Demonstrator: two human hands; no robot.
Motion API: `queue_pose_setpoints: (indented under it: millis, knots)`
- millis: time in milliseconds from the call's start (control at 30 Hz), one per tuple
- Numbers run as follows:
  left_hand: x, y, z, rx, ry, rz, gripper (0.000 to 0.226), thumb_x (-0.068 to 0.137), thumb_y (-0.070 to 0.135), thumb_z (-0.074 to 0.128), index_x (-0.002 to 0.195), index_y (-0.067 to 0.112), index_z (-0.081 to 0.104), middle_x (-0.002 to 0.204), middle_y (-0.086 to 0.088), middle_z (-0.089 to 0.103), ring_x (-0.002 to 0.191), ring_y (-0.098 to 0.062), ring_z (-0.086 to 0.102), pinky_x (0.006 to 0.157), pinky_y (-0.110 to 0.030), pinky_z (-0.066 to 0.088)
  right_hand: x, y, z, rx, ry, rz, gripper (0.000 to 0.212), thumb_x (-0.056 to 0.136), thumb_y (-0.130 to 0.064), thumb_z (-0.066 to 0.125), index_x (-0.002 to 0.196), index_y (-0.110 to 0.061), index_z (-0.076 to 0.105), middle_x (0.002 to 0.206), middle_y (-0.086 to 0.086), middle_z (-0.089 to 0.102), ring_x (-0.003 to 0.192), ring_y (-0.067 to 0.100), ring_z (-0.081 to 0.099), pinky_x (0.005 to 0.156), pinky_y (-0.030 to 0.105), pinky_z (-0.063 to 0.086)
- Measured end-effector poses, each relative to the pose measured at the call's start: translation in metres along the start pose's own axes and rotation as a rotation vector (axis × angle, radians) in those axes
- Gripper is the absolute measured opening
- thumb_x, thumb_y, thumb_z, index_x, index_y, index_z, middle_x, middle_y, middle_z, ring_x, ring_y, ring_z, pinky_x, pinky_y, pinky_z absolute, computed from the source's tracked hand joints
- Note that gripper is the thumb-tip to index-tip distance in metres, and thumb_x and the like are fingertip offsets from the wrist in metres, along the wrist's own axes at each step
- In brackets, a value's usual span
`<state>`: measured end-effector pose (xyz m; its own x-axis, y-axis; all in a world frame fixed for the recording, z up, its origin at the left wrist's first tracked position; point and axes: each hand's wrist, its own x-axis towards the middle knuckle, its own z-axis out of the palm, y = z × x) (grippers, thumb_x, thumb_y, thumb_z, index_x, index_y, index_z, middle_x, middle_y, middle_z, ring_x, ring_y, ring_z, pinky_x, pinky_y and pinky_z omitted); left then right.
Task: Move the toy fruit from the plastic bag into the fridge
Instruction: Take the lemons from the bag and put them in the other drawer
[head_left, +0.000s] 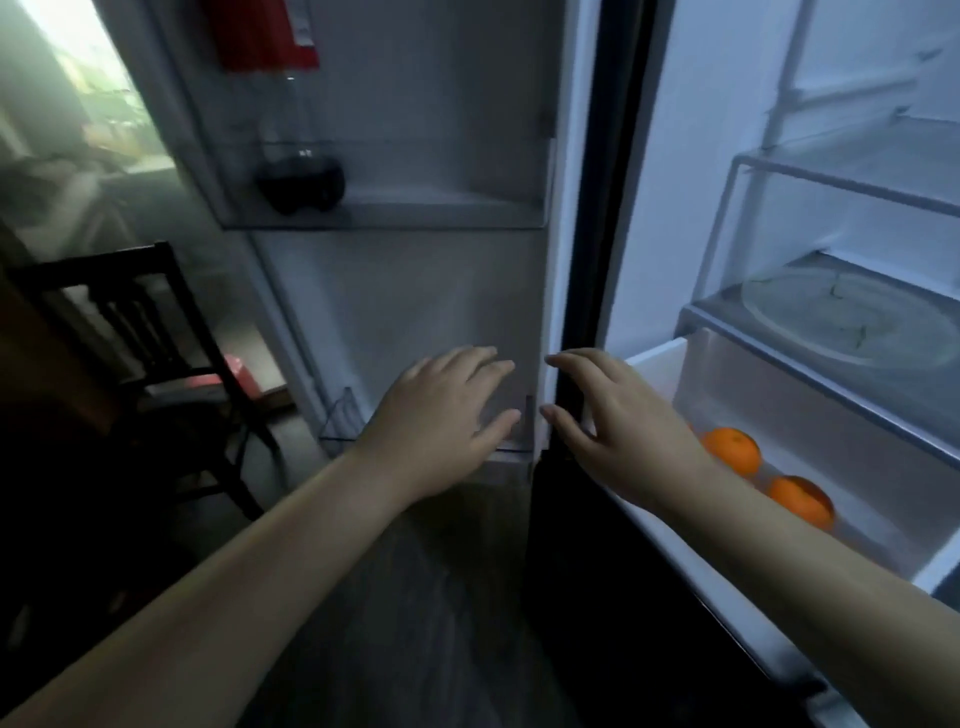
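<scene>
Head view. Fridge (701, 156) open at right, fridge door (415, 291) standing out at left, dark gasket strip (621, 156) between them. Door shelf (415, 215) high up, holding a clear bottle (298, 176): dark liquid at the bottom, red label above, blurred. Clear lower door bin (337, 423) just left of the left hand (447, 415). Dark wooden chair (156, 332) further left; something red behind it, too blurred to name. Inside the fridge: glass shelf (696, 312) carrying a round clear dish (841, 317); drawer (657, 358) below it, pulled out. Right forearm lying across the drawer's near left corner, hiding part of the inside. Left hand released, fingers spread, nothing held, in front of the door's inner panel; contact unclear. Right hand (618, 431) also released, fingers spread toward the gasket strip, nothing held; touching or not, cannot tell. Toy fruit in the drawer: far toy orange (731, 449) and near toy orange (801, 500), just beside each other along the left wall. Both round, bright orange, darker on top; far one partly hidden by the right wrist.
</scene>
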<state>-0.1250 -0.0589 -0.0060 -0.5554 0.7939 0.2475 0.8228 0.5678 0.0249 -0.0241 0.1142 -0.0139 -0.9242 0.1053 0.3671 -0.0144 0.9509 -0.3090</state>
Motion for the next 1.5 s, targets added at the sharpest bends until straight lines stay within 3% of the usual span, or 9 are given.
queue_pose_setpoints:
  millis: [133,300,500,733,900,1100,1267,1500]
  knots:
    - [-0.040,-0.044,-0.009,0.022,0.016,-0.136,0.053,0.095,0.051,0.036,0.142,0.026,0.036,0.144,0.005,0.041,0.131,-0.012,0.035,0.104,-0.028,0.027,0.029,-0.045,0.026,0.012,-0.040,-0.105,0.053,0.092,-0.049,0.043,0.137,-0.020,0.040,0.136,-0.002,0.045,0.124,0.015,0.042,0.098,0.028,0.037]
    - [-0.092,-0.099,-0.022,0.038,0.057,-0.318,0.055,0.092,0.050,0.035,0.139,0.024,0.042,0.142,0.002,0.045,0.131,-0.015,0.039,0.106,-0.034,0.030,0.066,-0.104,0.063,0.053,-0.112,-0.245,0.052,0.093,-0.050,0.042,0.138,-0.024,0.037,0.139,-0.005,0.042,0.125,0.011,0.041,0.098,0.025,0.037]
    - [-0.160,-0.185,-0.026,0.062,0.094,-0.492,0.054,0.087,0.050,0.034,0.126,0.020,0.056,0.130,-0.001,0.056,0.122,-0.020,0.051,0.099,-0.039,0.039,0.115,-0.196,0.124,0.111,-0.219,-0.400,0.051,0.090,-0.048,0.047,0.136,-0.028,0.038,0.138,-0.007,0.042,0.123,0.011,0.043,0.094,0.021,0.034]
    - [-0.252,-0.289,-0.029,0.064,0.112,-0.698,0.049,0.086,0.047,0.040,0.120,0.018,0.060,0.123,-0.002,0.061,0.115,-0.021,0.055,0.097,-0.036,0.041,0.165,-0.318,0.197,0.177,-0.294,-0.601,0.050,0.092,-0.037,0.053,0.138,-0.022,0.040,0.140,-0.005,0.043,0.128,0.011,0.036,0.092,0.012,0.022]
    - [-0.318,-0.349,-0.025,0.080,0.128,-0.846,0.041,0.088,0.041,0.053,0.120,0.016,0.060,0.122,-0.001,0.061,0.113,-0.020,0.056,0.094,-0.035,0.042,0.187,-0.389,0.256,0.244,-0.371,-0.677,0.049,0.091,-0.036,0.055,0.136,-0.019,0.044,0.136,-0.002,0.046,0.128,0.016,0.041,0.098,0.032,0.042]
    - [-0.382,-0.396,-0.021,0.103,0.059,-1.023,0.051,0.086,0.049,0.035,0.119,0.016,0.058,0.118,0.001,0.060,0.111,-0.019,0.056,0.091,-0.037,0.045,0.202,-0.452,0.304,0.279,-0.427,-0.783,0.047,0.091,-0.035,0.055,0.134,-0.020,0.046,0.134,-0.004,0.048,0.124,0.015,0.044,0.092,0.021,0.036]
    - [-0.419,-0.421,-0.017,0.130,0.069,-1.136,0.056,0.086,0.050,0.031,0.122,0.015,0.056,0.121,0.000,0.058,0.114,-0.019,0.054,0.090,-0.037,0.044,0.213,-0.490,0.337,0.304,-0.511,-0.877,0.048,0.091,-0.035,0.053,0.136,-0.021,0.043,0.135,-0.004,0.047,0.127,0.016,0.041,0.098,0.031,0.041]
    - [-0.438,-0.440,0.008,0.090,0.084,-1.356,0.044,0.092,0.036,0.053,0.129,0.013,0.052,0.128,-0.002,0.055,0.120,-0.021,0.050,0.096,-0.038,0.041,0.234,-0.518,0.382,0.315,-0.621,-0.998,0.051,0.091,-0.037,0.051,0.138,-0.021,0.041,0.137,-0.005,0.045,0.127,0.015,0.041,0.097,0.032,0.044]
